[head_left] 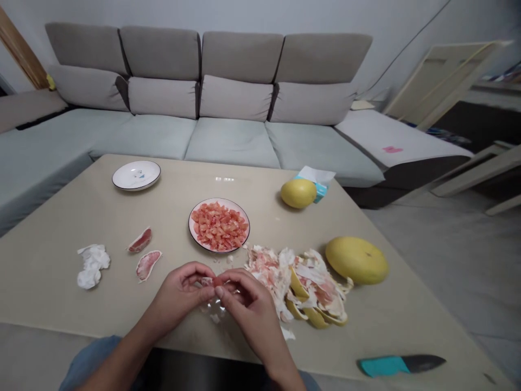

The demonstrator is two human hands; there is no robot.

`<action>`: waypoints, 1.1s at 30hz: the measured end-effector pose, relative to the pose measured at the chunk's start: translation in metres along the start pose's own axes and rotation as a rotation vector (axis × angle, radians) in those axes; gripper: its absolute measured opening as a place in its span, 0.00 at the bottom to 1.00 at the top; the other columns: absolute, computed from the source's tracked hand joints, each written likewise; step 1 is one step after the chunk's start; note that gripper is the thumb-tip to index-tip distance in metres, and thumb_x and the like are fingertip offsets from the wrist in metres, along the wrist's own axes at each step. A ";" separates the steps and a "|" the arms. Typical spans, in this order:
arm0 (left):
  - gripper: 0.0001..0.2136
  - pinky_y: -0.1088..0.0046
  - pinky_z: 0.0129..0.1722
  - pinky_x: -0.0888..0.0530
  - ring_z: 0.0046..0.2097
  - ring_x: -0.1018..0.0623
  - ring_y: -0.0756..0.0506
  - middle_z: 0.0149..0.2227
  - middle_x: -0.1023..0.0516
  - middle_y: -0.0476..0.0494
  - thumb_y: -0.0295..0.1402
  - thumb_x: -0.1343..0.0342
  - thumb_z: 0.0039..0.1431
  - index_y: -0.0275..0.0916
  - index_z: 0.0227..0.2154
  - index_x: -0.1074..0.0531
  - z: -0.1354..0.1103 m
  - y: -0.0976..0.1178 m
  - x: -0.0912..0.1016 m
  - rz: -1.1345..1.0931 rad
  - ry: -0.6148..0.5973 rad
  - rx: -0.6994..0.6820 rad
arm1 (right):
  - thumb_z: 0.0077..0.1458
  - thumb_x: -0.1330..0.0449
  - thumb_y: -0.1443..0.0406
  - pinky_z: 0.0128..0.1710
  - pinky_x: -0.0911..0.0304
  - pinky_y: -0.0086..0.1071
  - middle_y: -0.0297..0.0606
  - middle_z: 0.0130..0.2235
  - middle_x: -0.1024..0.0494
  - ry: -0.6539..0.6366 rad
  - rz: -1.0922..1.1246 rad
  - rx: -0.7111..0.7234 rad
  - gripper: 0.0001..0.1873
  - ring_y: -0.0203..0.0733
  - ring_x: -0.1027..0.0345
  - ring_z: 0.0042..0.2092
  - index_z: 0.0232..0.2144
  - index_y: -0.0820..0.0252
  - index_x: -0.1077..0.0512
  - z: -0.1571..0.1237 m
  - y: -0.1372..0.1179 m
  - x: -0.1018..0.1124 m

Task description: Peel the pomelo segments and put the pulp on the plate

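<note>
Near the front of the table, my left hand (181, 290) and my right hand (248, 301) meet fingertip to fingertip. Both are closed on a small pomelo segment (207, 282), reddish with pale membrane, mostly hidden by the fingers. Just beyond them, a white plate (190, 232) with a dark rim bears a heap of red pomelo flesh pieces (220, 225). Two pomelo segments (140, 240) with membrane on lie to the left of my hands. Beside my right hand spreads a pile of peel and membrane (301, 282).
A whole pomelo (357, 260) lies right of the peel; another pomelo (298, 194) sits by a tissue pack (321, 184). A knife (401, 365) with a teal handle lies at the front right edge. A white plate (136, 176) stands back left, and crumpled tissue (93, 265) lies left.
</note>
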State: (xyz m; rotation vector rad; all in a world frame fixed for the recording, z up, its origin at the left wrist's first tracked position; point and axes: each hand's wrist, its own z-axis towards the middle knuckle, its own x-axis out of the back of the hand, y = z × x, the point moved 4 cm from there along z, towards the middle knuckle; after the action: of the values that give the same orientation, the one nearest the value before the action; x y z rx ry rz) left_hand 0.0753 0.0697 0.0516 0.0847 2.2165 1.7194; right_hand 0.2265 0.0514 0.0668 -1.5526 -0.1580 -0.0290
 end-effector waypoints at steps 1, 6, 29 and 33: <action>0.11 0.76 0.34 0.28 0.33 0.26 0.50 0.30 0.24 0.49 0.31 0.33 0.47 0.35 0.33 0.27 0.000 0.001 0.000 -0.004 -0.008 0.007 | 0.53 0.37 0.60 0.30 0.34 0.29 0.40 0.37 0.25 -0.009 0.011 -0.004 0.08 0.40 0.28 0.34 0.33 0.59 0.24 0.000 0.000 0.000; 0.10 0.76 0.33 0.29 0.31 0.25 0.51 0.28 0.23 0.49 0.31 0.34 0.49 0.35 0.33 0.27 -0.003 0.004 -0.001 -0.046 -0.059 0.018 | 0.54 0.38 0.59 0.29 0.33 0.29 0.38 0.35 0.27 -0.043 0.101 -0.035 0.09 0.38 0.29 0.31 0.32 0.60 0.25 0.000 0.001 -0.004; 0.07 0.72 0.36 0.27 0.35 0.24 0.48 0.35 0.25 0.46 0.31 0.35 0.51 0.36 0.30 0.28 -0.007 0.009 -0.003 -0.188 -0.030 -0.100 | 0.51 0.35 0.57 0.27 0.34 0.26 0.33 0.27 0.23 -0.049 0.776 -0.305 0.12 0.35 0.29 0.28 0.32 0.60 0.29 0.000 0.016 -0.020; 0.05 0.70 0.38 0.27 0.35 0.24 0.48 0.37 0.28 0.45 0.29 0.36 0.52 0.37 0.31 0.27 -0.004 0.008 -0.002 -0.152 -0.083 -0.145 | 0.52 0.36 0.56 0.26 0.35 0.25 0.32 0.27 0.24 -0.069 0.705 -0.270 0.14 0.34 0.31 0.27 0.34 0.59 0.29 0.000 0.016 -0.018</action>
State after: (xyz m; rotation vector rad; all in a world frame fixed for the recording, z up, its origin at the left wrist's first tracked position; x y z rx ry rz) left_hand 0.0751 0.0670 0.0603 -0.0448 1.9791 1.7536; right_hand 0.2104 0.0498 0.0490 -1.8049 0.3586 0.5788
